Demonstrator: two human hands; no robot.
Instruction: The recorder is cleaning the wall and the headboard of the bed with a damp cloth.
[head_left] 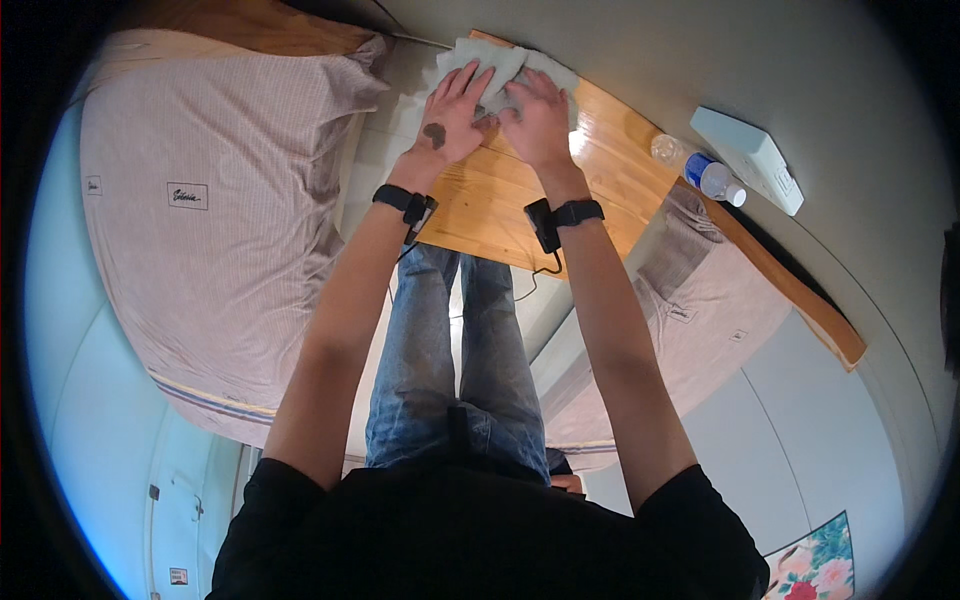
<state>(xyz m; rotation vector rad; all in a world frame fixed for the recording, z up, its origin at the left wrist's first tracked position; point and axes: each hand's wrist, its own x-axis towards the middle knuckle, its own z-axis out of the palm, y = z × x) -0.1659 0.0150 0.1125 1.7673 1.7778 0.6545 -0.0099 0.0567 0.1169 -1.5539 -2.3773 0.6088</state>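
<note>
A pale grey-green cloth [500, 62] lies bunched over the far end of a varnished wooden table [475, 205]. My left hand [455, 122] rests on the cloth's near left part, fingers stretched and spread. Close beside it, my right hand [537, 118] presses on the cloth's right part, its fingers bent a little and apart. The thumbs point toward each other over the cloth's near edge. Some of the cloth is hidden under both hands.
Right of the table, a clear plastic bottle [700, 168] with a blue label lies near a white wall-side box [748, 158]. Covered beds flank the table, a left bed [230, 240] and a right bed [700, 300]. Black wrist straps carry small devices, with a thin cable [545, 272] below the right one.
</note>
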